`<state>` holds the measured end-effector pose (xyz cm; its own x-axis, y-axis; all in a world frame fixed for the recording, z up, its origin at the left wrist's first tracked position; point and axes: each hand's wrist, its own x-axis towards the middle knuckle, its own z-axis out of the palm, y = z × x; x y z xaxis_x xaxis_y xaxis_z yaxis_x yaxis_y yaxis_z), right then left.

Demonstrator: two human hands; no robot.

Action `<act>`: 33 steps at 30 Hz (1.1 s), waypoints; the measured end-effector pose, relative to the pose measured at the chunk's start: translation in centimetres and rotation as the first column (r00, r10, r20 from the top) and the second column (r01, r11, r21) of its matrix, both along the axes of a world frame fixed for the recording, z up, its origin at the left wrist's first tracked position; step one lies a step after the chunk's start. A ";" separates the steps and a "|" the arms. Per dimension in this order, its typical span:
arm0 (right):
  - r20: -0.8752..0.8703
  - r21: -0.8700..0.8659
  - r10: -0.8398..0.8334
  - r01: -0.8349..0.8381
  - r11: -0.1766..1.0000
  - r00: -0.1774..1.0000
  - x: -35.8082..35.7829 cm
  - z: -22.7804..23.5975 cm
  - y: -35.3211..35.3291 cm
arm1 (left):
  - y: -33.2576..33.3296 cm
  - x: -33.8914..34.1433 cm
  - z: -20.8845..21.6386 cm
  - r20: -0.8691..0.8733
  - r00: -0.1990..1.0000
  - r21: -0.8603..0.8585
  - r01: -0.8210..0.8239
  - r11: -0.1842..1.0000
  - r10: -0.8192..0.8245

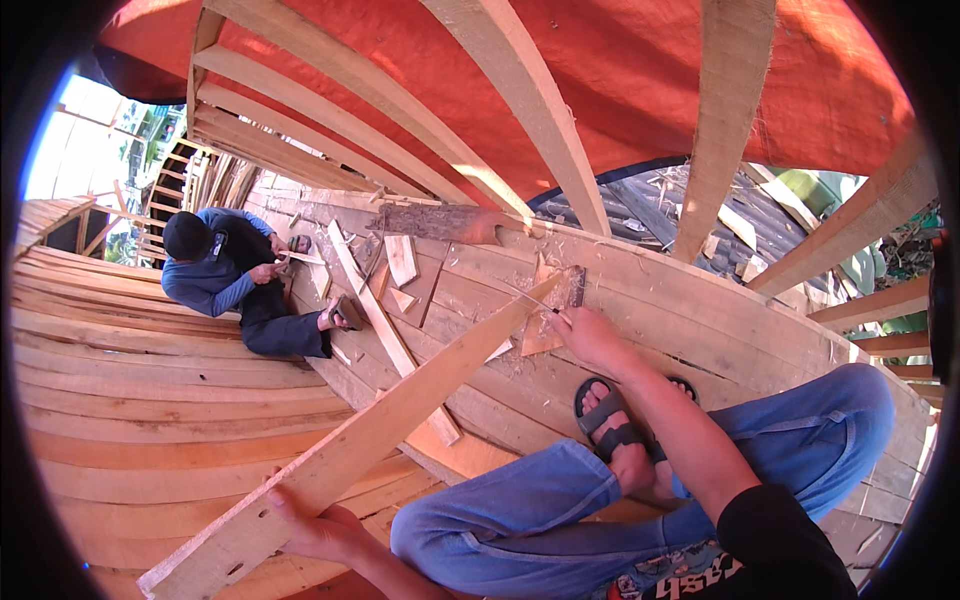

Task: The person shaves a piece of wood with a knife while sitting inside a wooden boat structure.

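A long wooden plank [385, 425] slants from the lower left up toward the middle. Near its lower end my left hand [315, 528] is closed around the edge, thumb on the face. At the plank's far, narrower end is my right hand [592, 338], fingers closed on a thin metal tool [528, 296] that looks like a slim blade; its exact kind is hard to make out. Beneath that end, a flat wood offcut [543, 338] and a small block [576, 287] lie on the boards among shavings.
Another person [225, 260] sits at the left, holding a piece of wood. Between us lie a long batten [375, 320] and several offcuts [401, 260]. Curved wooden ribs [725, 120] rise along the far side before an orange tarp [640, 80]. My sandalled feet [615, 425] rest on the planking.
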<state>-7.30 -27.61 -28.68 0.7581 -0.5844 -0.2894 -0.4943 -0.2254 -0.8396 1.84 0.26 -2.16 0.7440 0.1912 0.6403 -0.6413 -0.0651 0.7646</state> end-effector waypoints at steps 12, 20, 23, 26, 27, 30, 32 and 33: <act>0.065 0.028 0.044 -0.046 0.999 0.997 -0.4 0.4 1.0 | 1.4 -0.4 -0.9 -0.016 1.000 -0.085 0.024 0.996 -0.026; 0.024 0.008 0.046 -0.046 0.999 0.999 -0.1 2.8 1.6 | 2.0 0.4 -1.2 -0.006 0.997 -0.108 0.082 0.991 -0.083; 0.028 -0.056 0.085 -0.083 0.995 0.996 -0.3 4.6 1.7 | 2.1 0.6 -1.5 -0.023 0.994 -0.122 0.101 0.987 -0.104; -0.040 -0.050 0.012 -0.014 0.999 0.999 -0.3 2.8 0.7 | 1.6 -0.1 -1.3 -0.007 0.991 -0.117 0.129 0.985 -0.130; -0.017 -0.046 0.023 -0.024 0.999 1.000 -0.3 3.0 1.2 | 1.5 -0.4 -1.2 0.007 0.992 -0.115 0.129 0.985 -0.129; 0.066 -0.041 0.063 -0.060 0.997 0.996 -0.2 5.5 2.5 | 1.9 -0.2 -0.5 -0.045 0.991 -0.117 0.123 0.985 -0.129; 0.062 -0.043 0.041 -0.039 0.998 0.997 -0.4 5.0 2.4 | 1.3 0.0 -0.7 -0.019 0.992 -0.109 0.125 0.986 -0.128; 0.033 -0.051 0.002 0.000 0.999 0.999 -0.5 2.7 1.2 | 0.7 0.1 -0.7 -0.005 0.990 -0.111 0.138 0.984 -0.139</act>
